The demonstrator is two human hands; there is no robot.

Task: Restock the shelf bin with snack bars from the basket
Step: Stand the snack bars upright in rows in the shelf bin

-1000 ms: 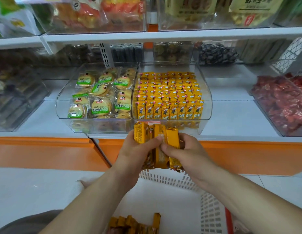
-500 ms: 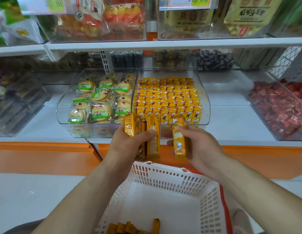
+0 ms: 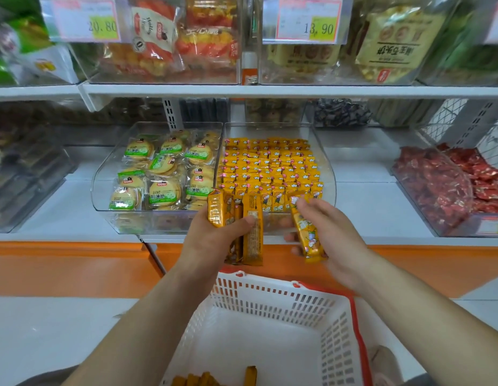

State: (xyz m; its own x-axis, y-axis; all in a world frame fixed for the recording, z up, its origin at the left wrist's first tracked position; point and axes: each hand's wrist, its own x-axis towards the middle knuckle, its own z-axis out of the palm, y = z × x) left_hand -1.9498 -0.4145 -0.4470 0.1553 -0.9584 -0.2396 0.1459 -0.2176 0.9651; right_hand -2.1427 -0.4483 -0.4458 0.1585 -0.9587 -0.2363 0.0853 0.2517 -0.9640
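Several yellow bars (image 3: 252, 232): upright, gripped together in left hand (image 3: 211, 240), thumb curled across their front, just before the bin (image 3: 327, 174). One bar (image 3: 306, 235): tilted, pinched by right hand (image 3: 336, 238), beside the others, apart from them. Bin: clear, on shelf (image 3: 381, 207), filled with rows of like stock. Basket (image 3: 270, 302): white, below both hands, a few loose bars (image 3: 197, 380) at its near end.
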